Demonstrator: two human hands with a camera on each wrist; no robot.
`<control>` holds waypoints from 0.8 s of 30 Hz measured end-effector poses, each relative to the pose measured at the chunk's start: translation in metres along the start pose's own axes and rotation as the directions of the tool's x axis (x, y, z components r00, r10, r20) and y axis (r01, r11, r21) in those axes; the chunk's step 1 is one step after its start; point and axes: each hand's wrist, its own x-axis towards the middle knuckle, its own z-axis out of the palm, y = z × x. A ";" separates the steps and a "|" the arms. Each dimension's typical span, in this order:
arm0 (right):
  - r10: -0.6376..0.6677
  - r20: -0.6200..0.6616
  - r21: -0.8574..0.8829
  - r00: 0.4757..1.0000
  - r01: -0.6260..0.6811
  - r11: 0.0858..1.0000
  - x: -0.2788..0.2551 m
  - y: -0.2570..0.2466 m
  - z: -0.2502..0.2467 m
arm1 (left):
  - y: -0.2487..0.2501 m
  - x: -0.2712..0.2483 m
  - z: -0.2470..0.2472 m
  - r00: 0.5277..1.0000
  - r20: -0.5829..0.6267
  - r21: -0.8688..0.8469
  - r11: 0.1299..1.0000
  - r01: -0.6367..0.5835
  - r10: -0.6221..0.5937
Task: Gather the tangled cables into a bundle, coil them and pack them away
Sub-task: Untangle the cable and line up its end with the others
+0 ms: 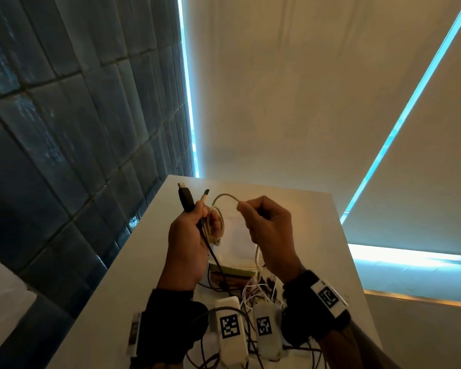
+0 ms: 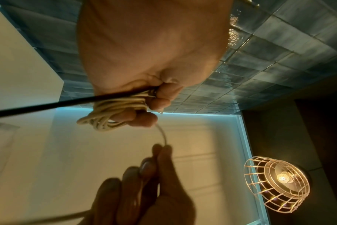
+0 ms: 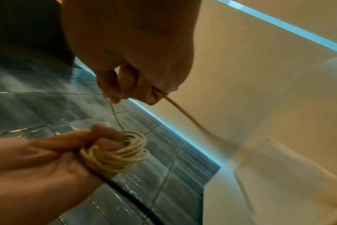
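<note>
1. Nearest the camera, a tangle of thin dark and white cables (image 1: 253, 291) is lying on the white surface (image 1: 112, 296), below and behind both wrists, with white tagged wrist units (image 1: 230, 331) sitting over it.
2. The left hand (image 1: 189, 243) is gripping a small coil of cream cable (image 1: 215, 227); its fingers (image 2: 160, 97) are curling tight around the loops, and the coil is bulging out just beside the fingertips.
3. The same fingers are also clamping a black cable (image 2: 38, 107), which is running out of the fist and down toward the tangle; its black USB plug (image 1: 185, 197) is standing up above the knuckles, with a cream plug end (image 1: 205, 196) just beside it.
4. The right hand (image 1: 269, 233) is pinching the free length of the cream cable between thumb and fingers (image 3: 115, 88), which are closing together on it; the strand is arching from these fingertips across to the coil, and its tail is trailing out under the palm.
5. Beyond the fingers, a flat white pouch (image 1: 240, 241) is lying on the surface.
6. Farthest off, dark wall tiles (image 1: 64, 115) and a lit wire-cage lamp (image 2: 277, 185) are showing.
</note>
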 end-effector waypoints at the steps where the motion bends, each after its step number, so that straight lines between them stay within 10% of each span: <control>1: -0.044 0.066 -0.007 0.997 0.044 0.999 -0.003 -0.008 0.003 | -0.001 0.000 0.001 1.000 0.001 -0.014 1.000 0.007 -0.007; 6: -0.023 0.292 -0.039 0.956 0.036 0.999 -0.020 -0.002 0.004 | 0.007 -0.003 0.001 0.980 0.200 -0.168 0.985 0.049 -0.014; 14: 0.175 0.270 -0.256 0.947 -0.105 0.961 -0.047 0.057 -0.039 | 0.015 -0.008 0.002 0.983 0.166 -0.305 0.952 -0.019 0.073; 24: 0.090 -0.104 -0.654 0.991 -0.136 0.744 -0.115 0.041 -0.150 | -0.015 -0.015 0.006 0.978 0.167 0.366 0.929 0.058 -0.127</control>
